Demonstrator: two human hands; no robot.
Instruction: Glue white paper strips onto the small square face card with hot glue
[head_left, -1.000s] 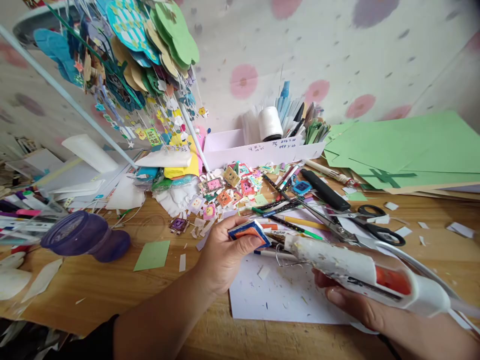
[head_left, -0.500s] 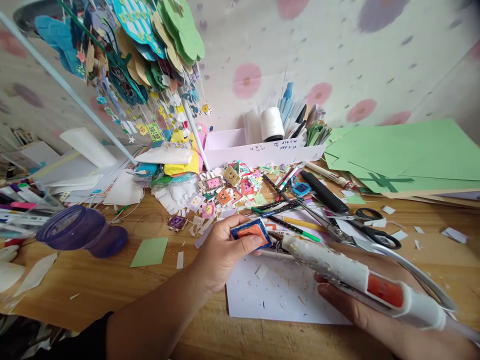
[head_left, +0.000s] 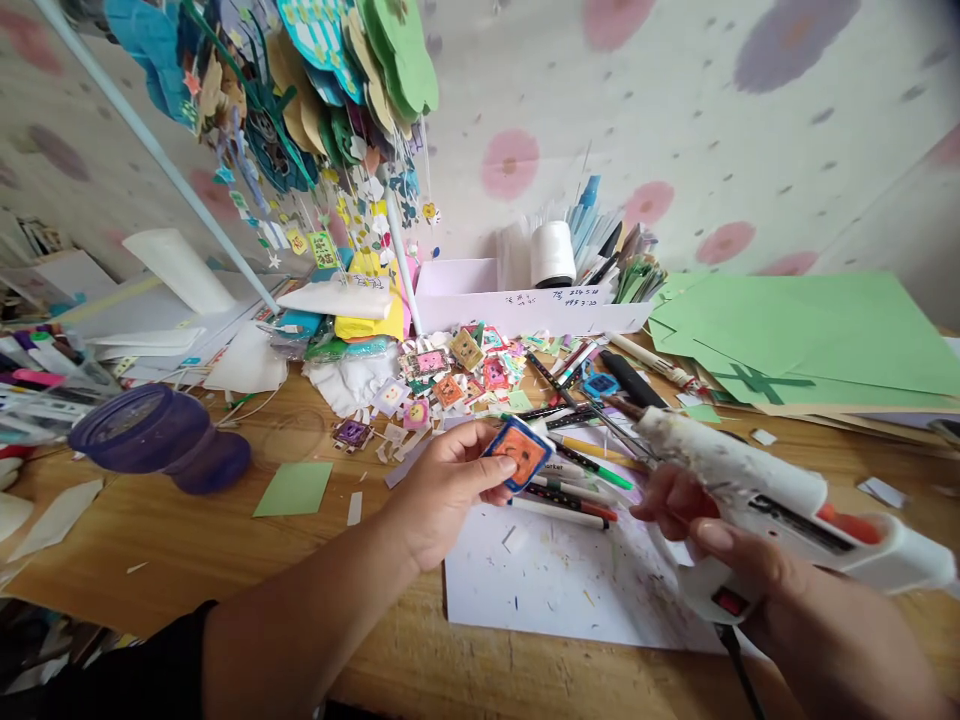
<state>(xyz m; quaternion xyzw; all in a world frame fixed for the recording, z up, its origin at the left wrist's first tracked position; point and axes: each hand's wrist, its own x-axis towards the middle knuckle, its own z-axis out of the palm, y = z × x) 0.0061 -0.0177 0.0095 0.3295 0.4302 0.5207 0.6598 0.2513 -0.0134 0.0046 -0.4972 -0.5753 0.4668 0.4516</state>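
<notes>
Between thumb and fingers, my left hand [head_left: 457, 480] pinches a small square card piece [head_left: 523, 450], orange with a drawn face and a blue border. To its right, my right hand [head_left: 750, 560] is wrapped around the grip of a white hot glue gun [head_left: 742, 480]. The gun's nozzle points up and left, apart from the card piece. A red switch shows near the base of its handle, with a black cord below. Under both hands lies a white sheet [head_left: 555, 590] marked with specks and scraps.
Behind my hands are a heap of small coloured paper pieces [head_left: 450, 380] and several pens [head_left: 592, 465]. A purple container [head_left: 150, 440] stands left, green paper sheets [head_left: 817, 330] lie right. Paper cut-outs [head_left: 300, 90] hang from a stand at upper left. A white box [head_left: 457, 280] sits at the back.
My right hand has drawn the glue gun right and away from the card piece, turning it so its side shows. The card piece has tilted, so its drawn face is visible.
</notes>
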